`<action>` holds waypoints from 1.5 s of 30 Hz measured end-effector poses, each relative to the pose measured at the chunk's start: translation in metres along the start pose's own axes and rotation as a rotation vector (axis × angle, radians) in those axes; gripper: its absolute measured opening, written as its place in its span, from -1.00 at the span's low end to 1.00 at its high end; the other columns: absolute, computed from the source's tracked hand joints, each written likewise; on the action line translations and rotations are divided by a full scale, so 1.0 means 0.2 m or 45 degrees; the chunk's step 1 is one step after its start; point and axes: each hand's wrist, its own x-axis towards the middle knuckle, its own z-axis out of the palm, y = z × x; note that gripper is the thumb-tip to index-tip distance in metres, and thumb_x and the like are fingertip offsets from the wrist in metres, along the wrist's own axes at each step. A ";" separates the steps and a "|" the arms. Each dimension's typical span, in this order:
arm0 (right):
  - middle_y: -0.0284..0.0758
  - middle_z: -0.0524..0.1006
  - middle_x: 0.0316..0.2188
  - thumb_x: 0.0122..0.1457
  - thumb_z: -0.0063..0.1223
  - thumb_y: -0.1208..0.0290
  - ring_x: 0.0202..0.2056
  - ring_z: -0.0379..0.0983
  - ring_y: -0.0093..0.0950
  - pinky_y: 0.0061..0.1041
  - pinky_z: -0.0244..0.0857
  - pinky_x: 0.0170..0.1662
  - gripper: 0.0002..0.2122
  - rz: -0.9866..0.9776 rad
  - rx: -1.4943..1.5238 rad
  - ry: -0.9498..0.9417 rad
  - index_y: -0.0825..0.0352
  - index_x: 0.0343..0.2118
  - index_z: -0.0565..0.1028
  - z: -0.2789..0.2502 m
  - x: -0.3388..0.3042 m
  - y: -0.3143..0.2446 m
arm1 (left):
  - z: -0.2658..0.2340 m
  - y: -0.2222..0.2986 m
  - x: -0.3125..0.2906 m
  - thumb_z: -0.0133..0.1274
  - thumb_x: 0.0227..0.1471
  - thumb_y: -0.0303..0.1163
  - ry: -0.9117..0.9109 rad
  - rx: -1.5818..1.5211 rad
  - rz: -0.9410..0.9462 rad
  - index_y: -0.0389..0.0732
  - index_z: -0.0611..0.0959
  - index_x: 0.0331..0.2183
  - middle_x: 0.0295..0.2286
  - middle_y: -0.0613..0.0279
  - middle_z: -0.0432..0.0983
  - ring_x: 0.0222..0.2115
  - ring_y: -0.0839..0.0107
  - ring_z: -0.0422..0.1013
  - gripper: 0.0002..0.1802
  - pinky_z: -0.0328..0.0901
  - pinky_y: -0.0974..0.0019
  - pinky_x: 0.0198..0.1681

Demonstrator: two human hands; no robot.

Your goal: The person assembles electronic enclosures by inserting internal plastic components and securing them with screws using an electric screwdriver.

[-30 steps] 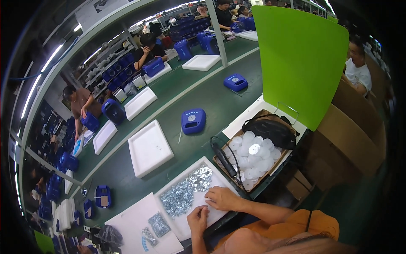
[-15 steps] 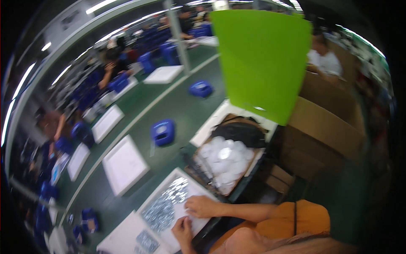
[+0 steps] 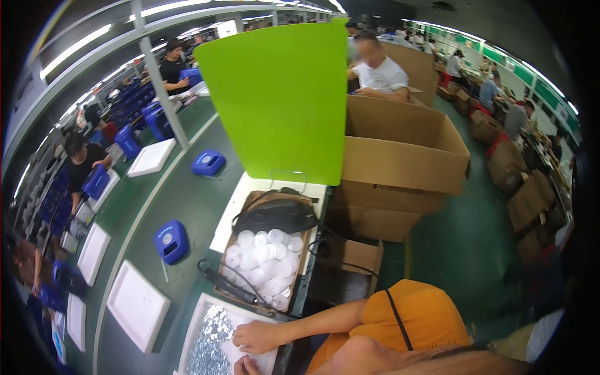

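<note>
A white tray (image 3: pixel 195 322) at the bottom of the view holds many small shiny silvery pieces (image 3: pixel 212 334), too small to name. My right hand (image 3: pixel 257 337) reaches over the tray's right part, fingers bent and close together beside the pieces. Whatever its fingertips hold, if anything, is hidden. Just below it, my left hand (image 3: pixel 245 365) is cut by the lower edge. Its visible fingers look drawn together, and I cannot make out anything between them. Beyond the tray, a cardboard box (image 3: pixel 220 289) holds white round discs (image 3: pixel 265 262) and a black bundle (image 3: pixel 275 215).
A dark tool with a cable (image 3: pixel 240 290) lies along the disc box. Blue cases (image 3: pixel 170 241) and white trays (image 3: pixel 137 306) sit on the green bench. A green panel (image 3: pixel 281 100) stands behind. Large cartons (image 3: pixel 400 162) are on the right, with a person (image 3: pixel 381 72) beyond.
The view has swung to the right, so the bench and tray appear shifted left and lower. My hands stay over the tray; the left is now mostly out of view.
</note>
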 end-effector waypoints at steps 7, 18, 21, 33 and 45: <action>-0.18 0.49 -0.24 0.30 0.29 0.36 -0.13 0.54 -0.11 -0.11 0.47 -0.15 -0.83 0.000 0.075 0.008 0.33 -0.21 0.54 0.00 0.01 -0.01 | 0.00 -0.08 0.02 0.15 0.52 -0.14 0.013 -0.018 -0.063 -0.39 0.81 0.05 -0.16 -0.08 0.82 -0.16 0.19 0.69 -0.54 0.54 0.14 0.03; -0.18 0.51 -0.24 0.27 0.32 0.37 -0.11 0.54 -0.10 -0.12 0.48 -0.12 -0.82 -0.007 0.083 0.017 0.33 -0.20 0.56 0.00 0.01 -0.02 | 0.00 -0.07 0.01 0.16 0.52 -0.18 0.029 0.001 -0.033 -0.38 0.81 0.05 -0.17 -0.09 0.83 -0.18 0.19 0.70 -0.57 0.56 0.12 0.00; -0.19 0.52 -0.24 0.27 0.32 0.36 -0.11 0.54 -0.10 -0.12 0.48 -0.10 -0.82 0.004 0.094 0.026 0.34 -0.20 0.57 0.00 0.01 -0.02 | 0.00 -0.06 0.00 0.17 0.52 -0.18 0.043 -0.018 -0.078 -0.38 0.82 0.05 -0.18 -0.09 0.83 -0.18 0.18 0.70 -0.58 0.56 0.12 0.00; -0.17 0.52 -0.27 0.29 0.29 0.35 -0.11 0.53 -0.11 -0.12 0.47 -0.10 -0.83 0.001 0.120 0.051 0.35 -0.23 0.58 0.04 0.01 0.01 | -0.01 -0.04 0.01 0.15 0.51 -0.16 0.028 -0.011 -0.094 -0.40 0.82 0.02 -0.24 -0.04 0.81 -0.23 0.23 0.66 -0.55 0.54 0.11 -0.03; -0.16 0.52 -0.26 0.30 0.30 0.36 -0.12 0.53 -0.11 -0.13 0.46 -0.12 -0.83 0.039 0.125 0.031 0.36 -0.22 0.59 0.03 0.00 0.01 | 0.00 -0.02 0.01 0.15 0.52 -0.14 0.044 0.046 -0.026 -0.41 0.82 0.02 -0.19 -0.14 0.82 -0.19 0.12 0.69 -0.53 0.55 0.07 0.00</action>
